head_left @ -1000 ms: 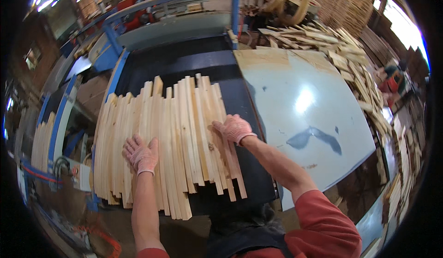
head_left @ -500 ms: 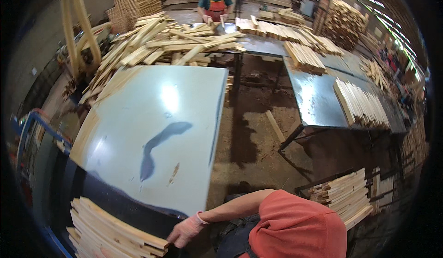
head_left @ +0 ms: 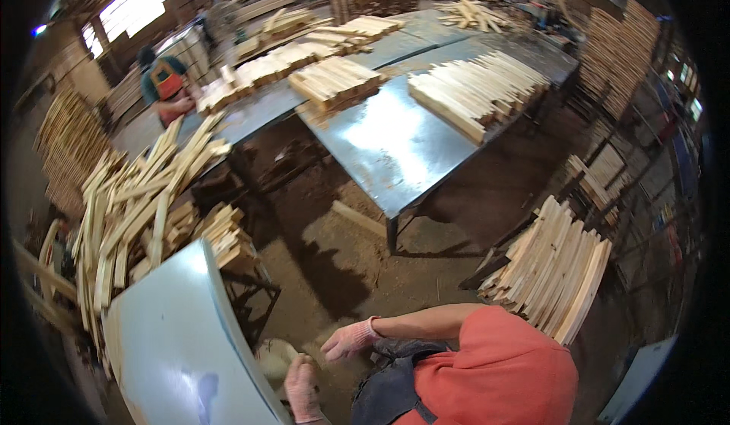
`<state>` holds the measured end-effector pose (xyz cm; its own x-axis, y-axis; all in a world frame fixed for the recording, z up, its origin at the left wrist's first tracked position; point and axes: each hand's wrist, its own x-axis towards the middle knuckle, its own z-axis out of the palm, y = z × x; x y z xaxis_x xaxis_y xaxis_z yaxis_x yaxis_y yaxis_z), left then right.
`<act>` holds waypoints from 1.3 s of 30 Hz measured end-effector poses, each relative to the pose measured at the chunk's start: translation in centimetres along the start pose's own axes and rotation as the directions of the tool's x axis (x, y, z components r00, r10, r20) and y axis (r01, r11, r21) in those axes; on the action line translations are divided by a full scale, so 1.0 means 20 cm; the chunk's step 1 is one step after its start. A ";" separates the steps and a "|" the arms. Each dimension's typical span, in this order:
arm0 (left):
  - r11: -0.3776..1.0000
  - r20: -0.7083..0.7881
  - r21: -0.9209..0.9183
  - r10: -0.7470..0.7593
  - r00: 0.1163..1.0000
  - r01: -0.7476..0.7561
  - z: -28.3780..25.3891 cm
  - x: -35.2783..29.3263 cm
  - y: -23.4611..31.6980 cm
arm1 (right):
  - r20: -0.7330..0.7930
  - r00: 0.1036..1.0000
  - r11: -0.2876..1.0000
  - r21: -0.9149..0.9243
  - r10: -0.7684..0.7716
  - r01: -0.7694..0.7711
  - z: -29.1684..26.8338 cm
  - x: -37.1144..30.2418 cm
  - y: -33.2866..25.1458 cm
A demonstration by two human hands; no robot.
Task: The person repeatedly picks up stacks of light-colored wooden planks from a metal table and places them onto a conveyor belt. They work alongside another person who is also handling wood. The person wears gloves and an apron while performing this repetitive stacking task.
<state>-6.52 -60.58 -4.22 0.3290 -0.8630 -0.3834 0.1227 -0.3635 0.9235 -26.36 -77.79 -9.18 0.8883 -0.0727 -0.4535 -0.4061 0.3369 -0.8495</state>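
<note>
My right hand (head_left: pixel 350 340), in a pale pinkish glove, hangs in front of my body with its fingers loosely stretched to the left. Close to it, my left hand (head_left: pixel 302 388), gloved too, is raised beside the edge of a pale smooth-topped table (head_left: pixel 163 326), fingers pointing up. Neither hand shows anything in it, and they look apart from each other. Beside the left hand, lower down, is a pale rounded thing (head_left: pixel 275 358) whose kind I cannot make out.
A metal table (head_left: pixel 380 140) ahead bears rows of wooden slats (head_left: pixel 479 90). More slats (head_left: pixel 547 269) are stacked low at my right, and a loose pile (head_left: pixel 141 204) lies at left. A co-worker (head_left: pixel 163 87) stands at the far left. A board (head_left: pixel 359 218) lies on the floor.
The view has swung right. My right hand has left the slat stack at the lower left, now out of view, and is before my body. My left hand has come into view.
</note>
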 end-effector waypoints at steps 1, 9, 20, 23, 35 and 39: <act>0.995 0.016 0.038 -0.089 0.996 0.088 0.16 0.06 0.07 | -0.108 0.994 0.999 0.035 0.015 -0.011 -0.12 -0.06 0.02; 0.910 0.219 0.414 -0.135 0.966 0.033 0.25 0.86 -0.02 | -0.400 0.910 0.547 0.788 0.107 0.282 -0.76 -0.41 0.51; 0.882 0.217 0.452 -0.254 0.943 0.134 0.10 2.05 0.23 | -0.501 0.676 0.375 0.863 0.541 0.339 -1.54 -0.10 0.79; 0.848 0.218 0.529 -0.185 0.958 0.043 0.05 2.41 0.40 | -0.490 0.469 0.541 0.841 0.735 0.031 -1.75 0.04 0.53; 0.852 0.419 0.522 -0.291 0.860 0.034 0.33 3.59 0.88 | -0.785 0.505 0.917 0.193 0.358 -0.350 -2.53 0.38 0.43; 0.789 0.422 0.614 -0.348 0.837 0.019 0.39 3.88 0.97 | -0.504 0.512 0.595 0.804 0.695 -0.016 -2.84 0.56 -0.08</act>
<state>14.06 -137.40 -16.22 -0.1625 -0.7439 -0.6482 -0.4715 -0.5185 0.7133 -27.87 -132.51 -28.21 0.0639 -0.2764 -0.9589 -0.0837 0.9560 -0.2811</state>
